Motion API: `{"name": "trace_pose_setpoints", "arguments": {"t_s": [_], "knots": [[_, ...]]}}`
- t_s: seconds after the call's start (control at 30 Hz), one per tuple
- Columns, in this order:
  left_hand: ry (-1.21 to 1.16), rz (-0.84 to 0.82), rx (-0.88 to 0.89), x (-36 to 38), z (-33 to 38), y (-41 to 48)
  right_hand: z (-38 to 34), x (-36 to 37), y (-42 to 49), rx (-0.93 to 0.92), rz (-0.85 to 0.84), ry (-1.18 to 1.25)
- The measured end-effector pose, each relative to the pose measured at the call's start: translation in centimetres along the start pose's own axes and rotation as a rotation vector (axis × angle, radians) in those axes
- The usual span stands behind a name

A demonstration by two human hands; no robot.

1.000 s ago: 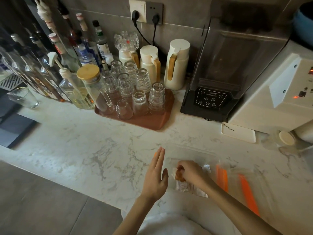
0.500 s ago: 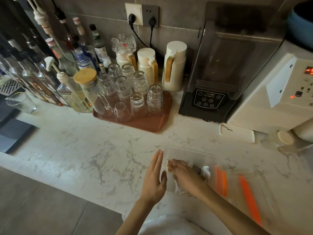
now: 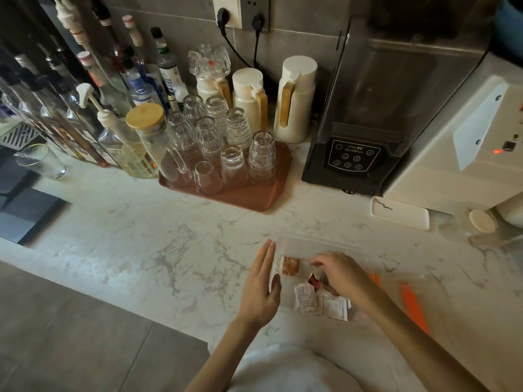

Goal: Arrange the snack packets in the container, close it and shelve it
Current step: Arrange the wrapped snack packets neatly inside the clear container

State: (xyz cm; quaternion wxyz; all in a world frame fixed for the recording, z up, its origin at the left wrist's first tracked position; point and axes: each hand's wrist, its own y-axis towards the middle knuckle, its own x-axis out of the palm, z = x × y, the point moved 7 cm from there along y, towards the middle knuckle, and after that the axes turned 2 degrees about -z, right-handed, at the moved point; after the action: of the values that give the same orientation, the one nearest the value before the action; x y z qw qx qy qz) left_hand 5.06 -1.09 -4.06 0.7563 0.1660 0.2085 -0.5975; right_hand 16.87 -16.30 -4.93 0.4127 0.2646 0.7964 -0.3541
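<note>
Still arranging: the clear container [image 3: 319, 244] sits near the counter's front edge w/ a brown packet [image 3: 290, 265] flat at its back-left and 2 white packets [image 3: 304, 299] by its front wall. Left hand [image 3: 261, 287] rests flat & unclenched against the container's left side, holding nothing; right hand [image 3: 341, 271] is inside, fingers curled over the packets, can't tell if it's pinching one. Next, I'd say: lay the rest flat, then fit the orange-clipped lid [image 3: 410, 301] lying just to the container's right.

Counter's pretty crowded: a reddish-brown plastic tray [image 3: 249, 200] holds a bunch of upside-down clear drinking glasses [image 3: 233, 162], some stacked. Just left of it sits a glass jar with a round bamboo lid [image 3: 145, 116]. Behind the tray, three cream jugs with wooden handles [image 3: 294, 100]. To the right, a black blender in a smoky cover [image 3: 368, 114], and a small white rectangular dish [image 3: 399, 213].
</note>
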Motion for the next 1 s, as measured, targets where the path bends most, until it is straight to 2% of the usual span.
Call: {"name": "trace_pose_setpoints", "arguments": {"t_s": [0.17,0.37,0.53,0.77,0.9,1.0], "knots": [[0.000,0.004,0.015,0.0,0.0,0.1,1.3,-2.1,-1.3,0.038,-0.083,-0.038],[0.004,0.004,0.010,0.1,0.2,0.1,0.5,1.3,-1.8,0.014,-0.312,-0.329],[0.020,-0.005,-0.017,0.1,-0.1,0.1,0.0,3.1,-1.9,-0.038,-0.267,-0.455],[-0.005,-0.003,-0.026,0.2,-0.4,0.1,0.5,1.6,-1.9,-0.001,-0.137,-0.307],[-0.014,-0.003,-0.032,0.2,-0.5,0.0,-0.3,0.9,-2.1,-0.042,-0.145,-0.227],[-0.008,-0.004,-0.041,0.2,-0.7,0.0,-1.0,0.6,-2.1,-0.027,-0.157,-0.050]]}}
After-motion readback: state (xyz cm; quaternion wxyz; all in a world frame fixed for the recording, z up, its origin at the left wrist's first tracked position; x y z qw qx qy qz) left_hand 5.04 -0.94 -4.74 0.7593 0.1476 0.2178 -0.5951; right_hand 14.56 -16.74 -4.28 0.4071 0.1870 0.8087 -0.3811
